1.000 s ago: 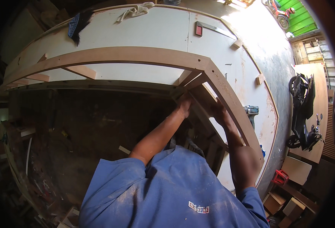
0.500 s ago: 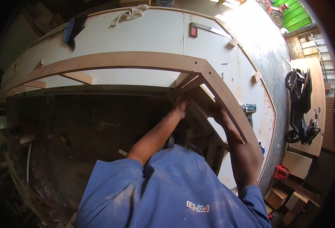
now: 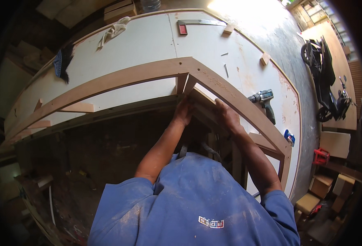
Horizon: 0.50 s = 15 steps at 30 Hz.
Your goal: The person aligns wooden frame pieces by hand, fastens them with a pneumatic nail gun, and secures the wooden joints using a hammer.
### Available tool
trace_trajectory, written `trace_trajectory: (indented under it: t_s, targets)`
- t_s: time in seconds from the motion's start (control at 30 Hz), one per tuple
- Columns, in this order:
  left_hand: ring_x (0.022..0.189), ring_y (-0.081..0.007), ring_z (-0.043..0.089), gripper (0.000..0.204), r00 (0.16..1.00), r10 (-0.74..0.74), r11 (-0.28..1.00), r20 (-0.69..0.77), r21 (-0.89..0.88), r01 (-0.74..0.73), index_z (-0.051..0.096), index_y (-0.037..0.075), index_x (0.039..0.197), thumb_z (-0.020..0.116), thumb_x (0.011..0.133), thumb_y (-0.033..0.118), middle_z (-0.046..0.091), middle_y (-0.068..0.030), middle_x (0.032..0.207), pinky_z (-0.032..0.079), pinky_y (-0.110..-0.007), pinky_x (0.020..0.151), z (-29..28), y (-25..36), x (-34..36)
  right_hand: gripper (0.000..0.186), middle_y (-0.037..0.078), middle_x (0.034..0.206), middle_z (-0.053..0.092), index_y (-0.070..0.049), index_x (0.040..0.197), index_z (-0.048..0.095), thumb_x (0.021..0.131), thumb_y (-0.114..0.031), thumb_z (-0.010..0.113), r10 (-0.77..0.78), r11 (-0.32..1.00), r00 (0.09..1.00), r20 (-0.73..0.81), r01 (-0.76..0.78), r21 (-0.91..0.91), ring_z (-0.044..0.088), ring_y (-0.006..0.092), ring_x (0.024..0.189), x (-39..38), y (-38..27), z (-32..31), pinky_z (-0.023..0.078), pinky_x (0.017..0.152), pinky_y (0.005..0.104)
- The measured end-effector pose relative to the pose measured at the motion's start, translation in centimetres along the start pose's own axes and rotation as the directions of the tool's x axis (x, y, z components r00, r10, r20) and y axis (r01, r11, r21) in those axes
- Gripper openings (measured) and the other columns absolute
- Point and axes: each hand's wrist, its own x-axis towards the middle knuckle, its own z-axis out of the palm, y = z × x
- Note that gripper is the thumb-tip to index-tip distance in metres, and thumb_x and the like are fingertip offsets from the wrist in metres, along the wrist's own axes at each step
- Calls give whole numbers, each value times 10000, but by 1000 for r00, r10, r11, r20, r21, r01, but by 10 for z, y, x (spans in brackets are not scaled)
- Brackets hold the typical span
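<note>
Fitting of a short wooden board at the corner of a bent timber frame, seen from above. The board (image 3: pixel 203 97) lies just on the near side of the corner of the frame (image 3: pixel 148 73), beneath its right-hand rail and roughly along it. The right hand (image 3: pixel 229 116) grasps the board's right end, fingers curled over the edge; the left hand (image 3: pixel 183 110) is at the other end, close under the frame's corner, its fingers too shaded to tell how firmly they close. The step in hand appears to be alignment: good practice would be to support both ends evenly, draw the left end snug to the corner, and check that the board follows the rail before fastening. Fingertips are best kept out of the narrowing gap at the frame's corner. Beyond the frame's right-hand rail, on the white panel (image 3: pixel 140 45), lie a cordless drill (image 3: pixel 266 98), two metal fasteners (image 3: pixel 226 70) and, farther off, a try square (image 3: pixel 183 28); the rail stands between the right hand and the drill. Beyond the frame's left-hand rail lie a dark-bristled brush (image 3: pixel 65 63) and a crumpled pale cloth (image 3: pixel 114 30). Deep shadow on the frame's near side hides the board's lower seating.
</note>
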Motion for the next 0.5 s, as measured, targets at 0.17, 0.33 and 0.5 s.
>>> trace_trajectory:
  t_s: [0.17,0.33,0.5]
  targets:
    - [1162,-170,528,677,999,4,999,48,-51,-2,514,136,1390,585,739,-34,558,2,1268,500,-365,948,3,3,-3,361,219,1047,655,-35,1177,592,876,-232,560,-77,987,996,-47,69,-147,656,385,942,1,3,10,530,770,516]
    - [1206,-192,529,663,997,11,999,73,-46,-8,522,124,1384,588,744,-40,558,-15,1289,506,-371,956,6,7,-7,363,204,1067,644,-11,1161,594,887,-241,536,-189,913,981,-41,161,-376,650,345,932,2,8,17,531,755,488]
    - [1176,-188,542,606,1000,0,999,5,51,0,534,133,1378,559,789,-7,564,-15,1280,510,-366,947,12,11,-9,374,202,1064,642,2,1164,597,892,-245,528,-186,908,977,-103,131,-397,646,336,935,1,12,25,537,761,481]
